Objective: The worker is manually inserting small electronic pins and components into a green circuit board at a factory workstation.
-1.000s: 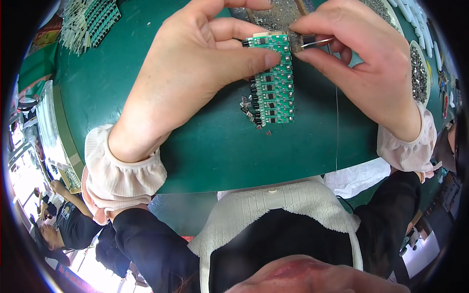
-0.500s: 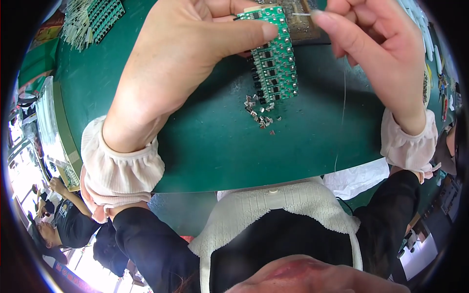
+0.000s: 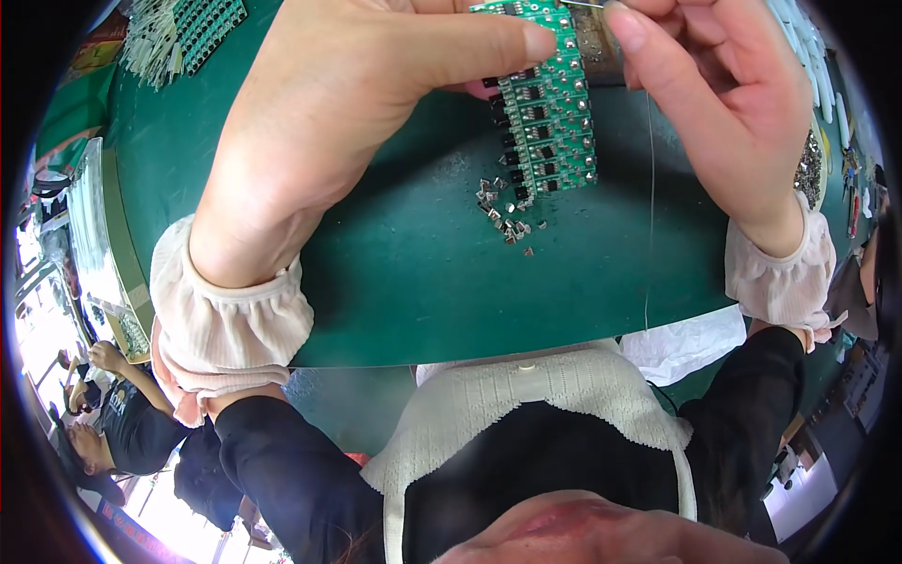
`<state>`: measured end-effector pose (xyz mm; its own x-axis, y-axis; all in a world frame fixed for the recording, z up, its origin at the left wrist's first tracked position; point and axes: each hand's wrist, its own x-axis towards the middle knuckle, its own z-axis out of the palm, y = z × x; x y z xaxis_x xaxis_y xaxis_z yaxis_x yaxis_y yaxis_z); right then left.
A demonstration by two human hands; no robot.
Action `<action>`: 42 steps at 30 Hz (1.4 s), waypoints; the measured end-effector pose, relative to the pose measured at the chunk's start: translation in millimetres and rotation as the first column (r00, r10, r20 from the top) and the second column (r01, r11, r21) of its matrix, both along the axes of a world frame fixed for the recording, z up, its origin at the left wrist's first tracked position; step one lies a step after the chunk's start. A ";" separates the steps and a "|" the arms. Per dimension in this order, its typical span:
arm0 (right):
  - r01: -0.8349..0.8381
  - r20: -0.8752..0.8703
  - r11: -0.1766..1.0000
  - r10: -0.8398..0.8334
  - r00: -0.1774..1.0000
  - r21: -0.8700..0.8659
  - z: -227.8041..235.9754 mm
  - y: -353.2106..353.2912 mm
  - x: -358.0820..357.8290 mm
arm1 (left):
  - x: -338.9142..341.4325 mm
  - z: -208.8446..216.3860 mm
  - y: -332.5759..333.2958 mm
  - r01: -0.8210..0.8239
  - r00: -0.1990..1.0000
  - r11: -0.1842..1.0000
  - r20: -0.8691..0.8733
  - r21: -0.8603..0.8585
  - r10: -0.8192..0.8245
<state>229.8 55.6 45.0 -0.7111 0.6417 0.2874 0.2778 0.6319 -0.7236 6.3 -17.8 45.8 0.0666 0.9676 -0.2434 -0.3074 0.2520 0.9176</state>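
My left hand [image 3: 348, 94] grips a green circuit board panel [image 3: 561, 122], its thumb pressed on the upper face. Rows of solder joints run along the panel's right side, and small black parts line its left edge. In my right hand [image 3: 723, 113] a thin solder wire [image 3: 651, 188] is pinched between thumb and fingers. Its short end points left at the panel's top, while the rest trails down over the table edge. Whether the wire tip touches the board I cannot tell. Small silvery metal pieces [image 3: 507, 224] lie loosely on the table below the panel.
On the green table [image 3: 451, 310], another board panel [image 3: 209, 33] with pale wires [image 3: 150, 42] lies at the far left. A worn brown block [image 3: 606, 42] sits behind my hands. A dish of small metal parts [image 3: 810, 169] stands right. Another person [image 3: 141, 414] is at lower left.
The panel has shifted slightly right and up with my left hand. My right hand and the wire end have moved up a little, toward the picture's top edge.
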 end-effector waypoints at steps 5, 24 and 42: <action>-0.018 -0.039 0.997 0.021 0.999 0.079 -6.2 -0.8 0.4 | -0.7 1.6 -0.9 0.000 1.000 0.999 -0.031 -0.032 -0.001; -0.053 -0.165 0.986 0.027 0.986 -0.156 -15.2 0.6 1.3 | 0.1 -3.8 1.1 0.032 0.999 0.999 0.032 0.008 -0.033; -0.117 -0.294 0.947 0.025 0.955 -0.300 -15.7 0.6 -0.4 | 5.1 16.2 -6.3 -0.033 0.997 0.999 -0.075 -0.022 0.031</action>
